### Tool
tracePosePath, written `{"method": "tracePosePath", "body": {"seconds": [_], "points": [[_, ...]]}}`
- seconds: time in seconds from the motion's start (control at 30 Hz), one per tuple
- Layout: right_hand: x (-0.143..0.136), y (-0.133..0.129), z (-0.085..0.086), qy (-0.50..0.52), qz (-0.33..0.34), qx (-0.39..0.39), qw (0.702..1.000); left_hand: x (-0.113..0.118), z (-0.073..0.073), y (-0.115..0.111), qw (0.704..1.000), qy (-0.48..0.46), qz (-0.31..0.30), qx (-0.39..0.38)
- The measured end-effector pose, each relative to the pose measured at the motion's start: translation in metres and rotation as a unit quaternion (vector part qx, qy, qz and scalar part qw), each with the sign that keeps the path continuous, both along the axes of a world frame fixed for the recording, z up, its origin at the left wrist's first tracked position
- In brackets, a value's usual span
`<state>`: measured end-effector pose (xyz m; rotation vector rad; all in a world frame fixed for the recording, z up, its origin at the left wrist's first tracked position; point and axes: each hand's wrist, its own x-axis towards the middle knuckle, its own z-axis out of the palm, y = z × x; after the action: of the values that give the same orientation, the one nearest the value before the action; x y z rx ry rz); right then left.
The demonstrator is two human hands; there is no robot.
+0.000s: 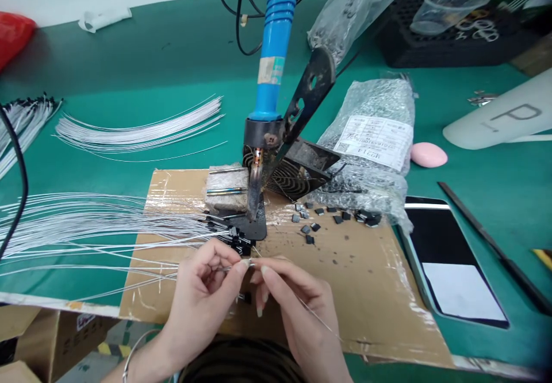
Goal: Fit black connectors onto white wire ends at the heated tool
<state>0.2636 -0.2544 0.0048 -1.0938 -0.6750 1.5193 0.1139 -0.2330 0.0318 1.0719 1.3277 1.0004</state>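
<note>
My left hand [215, 285] pinches the end of a thin wire just in front of the soldering stand. Close beside it, my right hand [293, 302] is closed on a thin white wire [319, 318] that trails down to the right. The fingertips of both hands nearly meet, and the small part between them is too tiny to make out. A bundle of white wires [99, 228] with black connectors [241, 244] at its right end lies behind and left of my hands. Small black pieces [316, 227] are scattered on the cardboard [366, 291].
A blue-handled soldering iron [276, 32] stands upright behind my hands, beside a pale block [227, 187]. More white wires [142, 130] lie at the back left. On the right are a bubble-wrap bag [375, 107], a phone [457, 262], a pink object [429, 154] and a black tray [431, 49].
</note>
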Motion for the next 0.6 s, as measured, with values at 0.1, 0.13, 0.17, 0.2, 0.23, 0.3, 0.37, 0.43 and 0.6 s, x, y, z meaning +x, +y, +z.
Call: {"method": "tracePosePath", "body": {"seconds": [0.1,0.13,0.17,0.2,0.23,0.3,0.37,0.43,0.6], "points": [[-0.0015,0.0013,0.0041,-0.011,-0.010,-0.009,1.000,-0.0015,-0.0007,-0.0021,0.999,0.042,-0.006,0.008],[-0.0021,0.0019,0.0057,-0.011,-0.010,-0.012,1.000,-0.0021,-0.0008,-0.0029,0.998,0.060,-0.011,0.011],[-0.0027,0.0023,0.0074,-0.010,-0.011,-0.015,1.000,-0.0028,-0.0008,-0.0039,0.997,0.076,-0.016,0.015],[-0.0034,0.0026,0.0088,-0.008,-0.015,-0.020,1.000,-0.0035,-0.0008,-0.0048,0.995,0.091,-0.023,0.020],[-0.0040,0.0028,0.0100,-0.006,-0.023,-0.027,0.999,-0.0041,-0.0009,-0.0057,0.994,0.104,-0.030,0.028],[-0.0047,0.0027,0.0109,-0.002,-0.036,-0.040,0.999,-0.0049,-0.0012,-0.0071,0.989,0.130,-0.040,0.049],[-0.0044,0.0023,0.0100,0.000,-0.034,-0.041,0.999,-0.0052,-0.0018,-0.0078,0.984,0.156,-0.046,0.078],[-0.0033,0.0017,0.0077,0.005,-0.021,-0.036,0.999,-0.0052,-0.0023,-0.0078,0.978,0.175,-0.049,0.106],[-0.0010,0.0013,0.0029,0.022,-0.004,-0.043,0.999,-0.0047,-0.0019,-0.0071,0.972,0.178,-0.055,0.144]]}}
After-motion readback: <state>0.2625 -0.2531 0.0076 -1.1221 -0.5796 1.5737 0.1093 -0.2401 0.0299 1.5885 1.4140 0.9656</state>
